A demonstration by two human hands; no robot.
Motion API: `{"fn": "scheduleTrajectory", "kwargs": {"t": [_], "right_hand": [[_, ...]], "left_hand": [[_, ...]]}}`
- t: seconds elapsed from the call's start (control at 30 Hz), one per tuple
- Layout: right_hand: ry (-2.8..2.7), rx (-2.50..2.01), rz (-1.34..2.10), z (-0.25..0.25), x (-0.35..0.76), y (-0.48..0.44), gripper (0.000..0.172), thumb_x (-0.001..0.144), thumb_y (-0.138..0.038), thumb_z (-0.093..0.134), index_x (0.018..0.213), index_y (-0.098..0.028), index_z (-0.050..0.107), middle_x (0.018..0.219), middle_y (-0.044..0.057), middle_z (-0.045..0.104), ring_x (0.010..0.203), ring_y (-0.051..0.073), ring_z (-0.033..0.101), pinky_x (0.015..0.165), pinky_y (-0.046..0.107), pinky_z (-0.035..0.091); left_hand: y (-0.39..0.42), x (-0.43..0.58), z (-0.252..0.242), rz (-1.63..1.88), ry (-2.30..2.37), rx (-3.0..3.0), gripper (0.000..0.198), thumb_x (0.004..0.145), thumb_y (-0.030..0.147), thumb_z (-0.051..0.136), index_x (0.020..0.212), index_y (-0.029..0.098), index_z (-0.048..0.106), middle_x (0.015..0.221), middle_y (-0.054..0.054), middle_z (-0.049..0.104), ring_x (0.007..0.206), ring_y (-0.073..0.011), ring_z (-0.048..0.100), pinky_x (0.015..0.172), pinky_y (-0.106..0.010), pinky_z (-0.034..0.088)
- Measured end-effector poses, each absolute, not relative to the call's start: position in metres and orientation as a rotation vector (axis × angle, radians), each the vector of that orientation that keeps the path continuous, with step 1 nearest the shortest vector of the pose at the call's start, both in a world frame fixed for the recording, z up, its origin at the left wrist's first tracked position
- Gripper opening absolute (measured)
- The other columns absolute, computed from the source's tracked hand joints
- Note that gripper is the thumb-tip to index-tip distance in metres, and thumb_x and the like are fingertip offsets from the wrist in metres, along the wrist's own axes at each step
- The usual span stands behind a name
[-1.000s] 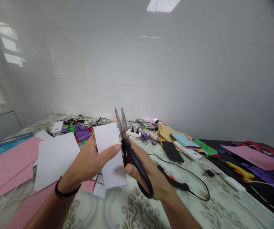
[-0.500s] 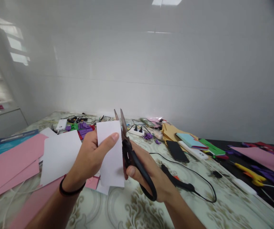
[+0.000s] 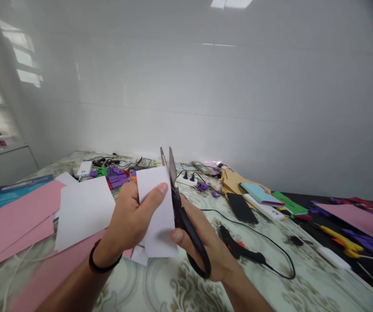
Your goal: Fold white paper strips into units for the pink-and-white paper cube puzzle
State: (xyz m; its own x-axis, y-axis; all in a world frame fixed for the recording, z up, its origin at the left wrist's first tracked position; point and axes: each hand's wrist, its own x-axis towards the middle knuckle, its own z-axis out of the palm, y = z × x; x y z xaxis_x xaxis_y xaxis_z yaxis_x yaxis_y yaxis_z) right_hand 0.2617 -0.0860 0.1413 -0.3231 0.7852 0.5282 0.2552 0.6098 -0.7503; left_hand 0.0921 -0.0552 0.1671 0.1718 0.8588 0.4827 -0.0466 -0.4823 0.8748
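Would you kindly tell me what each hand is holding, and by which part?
The left hand grips the white paper strip at its left edge, thumb across the front; the right hand holds the scissors by their black handles.

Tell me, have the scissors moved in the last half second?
Yes. The scissors in the right hand shifted slightly right, tips nearer the white power strip; the left hand and its white paper went along.

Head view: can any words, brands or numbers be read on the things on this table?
None can be read.
Blue flat pack with a pale strip: print blurred.
White power bank: mark too small.
Black-handled steel scissors in the right hand: no legible marking.
White paper strip in the left hand: blank.
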Motion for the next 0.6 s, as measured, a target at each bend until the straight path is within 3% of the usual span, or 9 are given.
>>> {"fn": "scheduleTrajectory", "kwargs": {"t": [0.6], "right_hand": [[-1.924, -0.807, 0.596, 0.1416, 0.2616, -0.0835, 0.05, 0.097, -0.073, 0.049, 0.097, -0.023, 0.057, 0.09, 0.004, 0.056, 0.083, 0.023, 0.055, 0.091, 0.038, 0.049]], "left_hand": [[-0.0552, 0.0936, 0.1676, 1.409, 0.752, 1.599, 0.042, 0.095, 0.042, 0.063, 0.065, 0.018, 0.049, 0.058, 0.002, 0.045, 0.051, -0.0088, 0.039, 0.043, -0.019, 0.03]]}}
